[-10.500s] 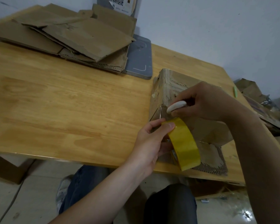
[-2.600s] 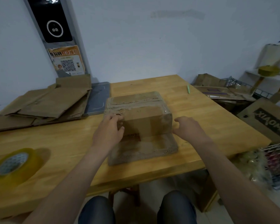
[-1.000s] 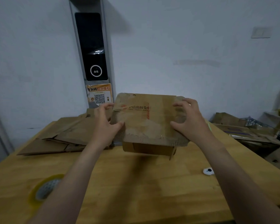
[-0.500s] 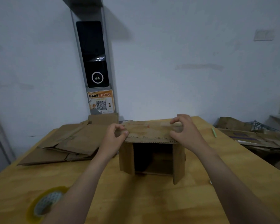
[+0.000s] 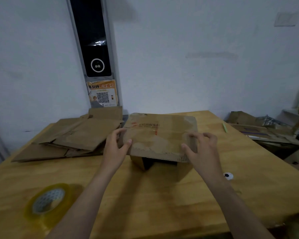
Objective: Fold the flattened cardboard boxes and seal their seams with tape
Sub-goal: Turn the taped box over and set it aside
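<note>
Both hands grip the cardboard box [image 5: 160, 135] mid-tabletop [image 5: 162, 195] — left hand [image 5: 116, 147] clamped on its left edge, right hand [image 5: 199, 149] on the right (fingers curled over top). The tape roll [image 5: 47, 201] lies near-left — flattened boxes [image 5: 76, 137] far-left.

a wooden table [image 5: 162, 200] fills the lower half of the view. a small white object with a black spot [image 5: 228, 176] lies on it toward four o'clock, and a thin green stick [image 5: 224, 127] toward two o'clock. at twelve o'clock, against the pale wall [image 5: 179, 49], stands a tall black panel with a white ring [image 5: 93, 40], and just below it an orange notice with a qr code [image 5: 103, 94]. a light switch plate [image 5: 285, 18] sits high at one o'clock.
</note>
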A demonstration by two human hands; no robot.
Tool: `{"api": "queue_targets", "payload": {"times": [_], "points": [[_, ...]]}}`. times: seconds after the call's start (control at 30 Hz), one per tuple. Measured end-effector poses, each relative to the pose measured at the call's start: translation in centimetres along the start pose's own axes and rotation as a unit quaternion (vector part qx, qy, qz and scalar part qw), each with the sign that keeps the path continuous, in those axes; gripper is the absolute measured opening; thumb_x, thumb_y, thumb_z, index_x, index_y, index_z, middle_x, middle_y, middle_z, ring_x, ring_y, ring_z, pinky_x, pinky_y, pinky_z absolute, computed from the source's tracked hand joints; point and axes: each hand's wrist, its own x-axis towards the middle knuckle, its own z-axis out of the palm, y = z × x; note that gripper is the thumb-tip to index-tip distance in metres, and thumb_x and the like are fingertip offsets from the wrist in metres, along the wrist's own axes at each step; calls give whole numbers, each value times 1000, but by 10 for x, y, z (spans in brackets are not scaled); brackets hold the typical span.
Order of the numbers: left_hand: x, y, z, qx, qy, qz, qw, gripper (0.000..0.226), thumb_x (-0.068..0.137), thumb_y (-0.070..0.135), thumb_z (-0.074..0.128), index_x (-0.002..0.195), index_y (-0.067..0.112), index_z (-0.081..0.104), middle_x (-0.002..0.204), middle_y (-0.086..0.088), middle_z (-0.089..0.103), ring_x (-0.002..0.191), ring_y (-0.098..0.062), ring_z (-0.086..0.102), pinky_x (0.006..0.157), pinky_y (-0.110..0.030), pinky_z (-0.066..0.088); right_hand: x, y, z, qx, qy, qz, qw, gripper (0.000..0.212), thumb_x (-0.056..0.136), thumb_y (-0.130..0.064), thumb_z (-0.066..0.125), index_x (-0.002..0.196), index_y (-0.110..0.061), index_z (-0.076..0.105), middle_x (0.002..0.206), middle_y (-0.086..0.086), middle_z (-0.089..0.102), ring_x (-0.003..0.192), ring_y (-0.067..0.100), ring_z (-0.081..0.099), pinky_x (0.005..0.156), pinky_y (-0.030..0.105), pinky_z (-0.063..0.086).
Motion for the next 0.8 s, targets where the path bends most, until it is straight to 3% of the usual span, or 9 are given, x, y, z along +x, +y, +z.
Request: {"api": "queue_targets", "payload": {"times": [0.07,0.17,0.27,0.37,0.47,0.57,0.63,0.73,0.8], "points": [[-11,-2,4,-41,-2,-59,997,46,96,38,70,126,22,39,127,5,49,116,-10,52,89,-25,48,-9,4,5,5,16,27,999,40,93,-50,67,120,-36,40,136,5,36,101,24,55,74,36,49],[-23,-4,10,-77,-37,-123,989,45,100,34,64,115,14,27,110,8,41,99,-6,51,71,-20,44,-17,4,7,36,-4,56,998,36,99,-46,57,116,-33,28,117,-1,46,82,19,59,59,41,49],[-20,-14,5,-148,-52,-161,974,31,102,33,60,110,19,33,114,3,45,104,-16,52,77,-29,45,-13,1,4,127,-55,82,987,33,100,-35,56,113,-31,26,101,0,54,84,35,65,60,55,52],[-20,-16,0,-163,-57,-144,974,21,103,23,58,104,23,37,116,2,50,110,-19,54,78,-31,45,-8,-2,0,192,-78,91,974,31,100,-33,56,112,-33,27,114,7,58,95,33,66,73,59,55],[-28,-6,-2,-169,-62,-90,980,22,103,10,56,111,13,37,119,2,53,112,-13,56,75,-21,49,-7,-3,-4,230,-70,83,967,29,101,-28,59,116,-31,35,121,-8,57,99,12,64,81,46,57],[-31,5,-5,-183,-45,-49,981,30,101,5,58,119,12,35,124,6,52,115,-5,56,75,-17,52,-1,-3,-10,244,-50,69,966,20,99,-36,61,114,-41,49,119,-12,62,102,11,65,86,45,57],[-30,17,-10,-191,-27,-21,981,33,100,6,60,122,16,38,126,12,51,114,0,56,77,-16,54,4,-8,-17,251,-30,45,967,16,102,-41,54,117,-44,57,118,-18,63,102,-2,62,84,34,54],[-27,27,-21,-182,-42,14,982,9,107,20,51,115,21,56,114,23,62,102,11,59,78,-16,51,9,-16,-30,244,-14,5,970,30,109,-42,38,126,-42,62,121,-34,56,108,-19,51,84,12,41],[-23,31,-30,-174,-55,13,983,30,106,45,40,113,31,65,108,33,63,104,7,59,87,-25,50,13,-17,-36,240,-18,-5,971,42,106,-49,29,134,-42,61,126,-32,55,116,-7,51,90,9,36]]}}
